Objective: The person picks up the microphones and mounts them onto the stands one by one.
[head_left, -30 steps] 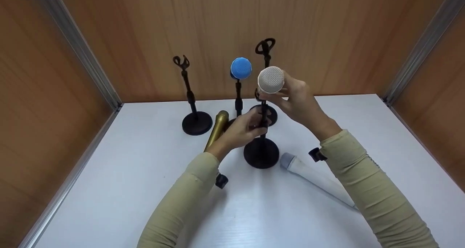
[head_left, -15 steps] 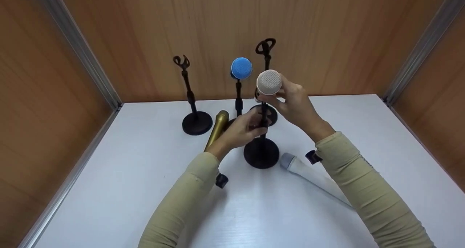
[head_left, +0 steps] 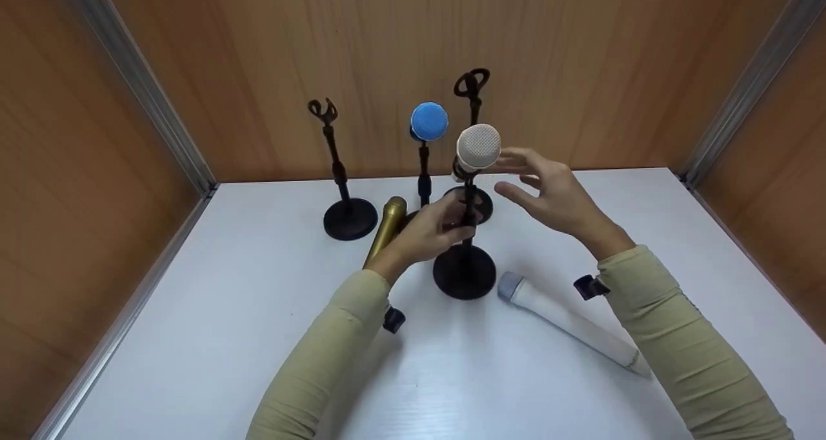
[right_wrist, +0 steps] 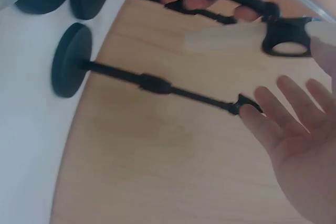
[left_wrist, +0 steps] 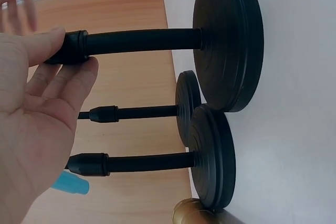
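Observation:
My left hand (head_left: 429,230) grips the pole of the front black microphone stand (head_left: 464,272); in the left wrist view thumb and fingers wrap its collar (left_wrist: 73,46). On top of that stand sits a white microphone (head_left: 478,147), held in the clip (right_wrist: 286,38). My right hand (head_left: 548,191) is just right of the microphone, fingers spread and holding nothing; the right wrist view shows its palm apart from the clip. Behind to the left, a blue microphone (head_left: 428,121) sits on another stand. A gold microphone (head_left: 387,227) lies partly behind my left wrist.
A second white microphone (head_left: 568,317) with a grey head lies on the white table (head_left: 258,337) at the right. A stand with a bare clip (head_left: 349,217) is at the left, another (head_left: 472,85) at the back. Wooden panels (head_left: 387,33) enclose the table.
The white microphone lowered slightly into the front stand's clip. My right hand then let go of it and moved away to the right. My left hand stayed on the pole.

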A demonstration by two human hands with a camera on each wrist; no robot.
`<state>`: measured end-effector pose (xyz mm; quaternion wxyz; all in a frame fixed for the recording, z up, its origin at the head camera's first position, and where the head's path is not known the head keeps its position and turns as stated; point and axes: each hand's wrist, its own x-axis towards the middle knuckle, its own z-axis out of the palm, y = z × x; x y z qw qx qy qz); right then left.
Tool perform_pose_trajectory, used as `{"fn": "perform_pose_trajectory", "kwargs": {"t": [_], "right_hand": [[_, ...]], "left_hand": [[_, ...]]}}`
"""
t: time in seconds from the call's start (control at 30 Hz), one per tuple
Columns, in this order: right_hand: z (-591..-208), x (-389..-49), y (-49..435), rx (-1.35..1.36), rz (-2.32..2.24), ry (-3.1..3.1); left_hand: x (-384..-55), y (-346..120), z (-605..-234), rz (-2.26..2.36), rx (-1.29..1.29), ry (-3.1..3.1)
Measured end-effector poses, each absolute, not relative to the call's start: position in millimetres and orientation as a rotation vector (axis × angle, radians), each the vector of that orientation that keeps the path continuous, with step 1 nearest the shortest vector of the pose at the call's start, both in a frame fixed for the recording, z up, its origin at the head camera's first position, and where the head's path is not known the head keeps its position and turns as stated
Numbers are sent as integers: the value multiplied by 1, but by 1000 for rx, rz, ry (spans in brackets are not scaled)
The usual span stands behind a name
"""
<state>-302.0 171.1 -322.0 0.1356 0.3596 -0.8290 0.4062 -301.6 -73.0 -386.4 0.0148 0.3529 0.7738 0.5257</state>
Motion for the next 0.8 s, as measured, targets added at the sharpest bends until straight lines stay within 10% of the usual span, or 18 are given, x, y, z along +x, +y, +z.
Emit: {"fn": "perform_pose_trajectory", "kwargs": {"t": [0.8], "right_hand": [[-414, -307, 130, 1089, 573, -3273]], "left_hand": [[-301, -72, -392, 1641, 1089, 2469]]}}
